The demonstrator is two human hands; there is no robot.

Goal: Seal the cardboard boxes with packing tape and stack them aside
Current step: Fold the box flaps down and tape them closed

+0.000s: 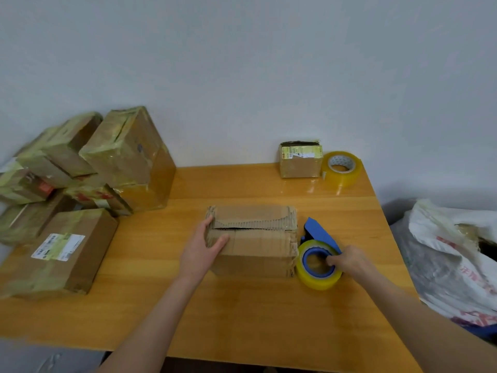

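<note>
The right hand [349,261] grips the blue plastic tape dispenser [320,232] with its yellowish roll, thumb hooked into the core, just beside the right end of the worn brown cardboard box [258,246]. The left hand [203,246] clasps that box's left end, thumb on the near face. The box sits mid-way across the orange wooden table [242,310], its ragged top seam untaped. Left lies a labelled taped carton [61,251], behind it a pile of taped boxes [121,157]. At the far edge a small carton [300,162] touches a loose clear tape roll [341,168]
</note>
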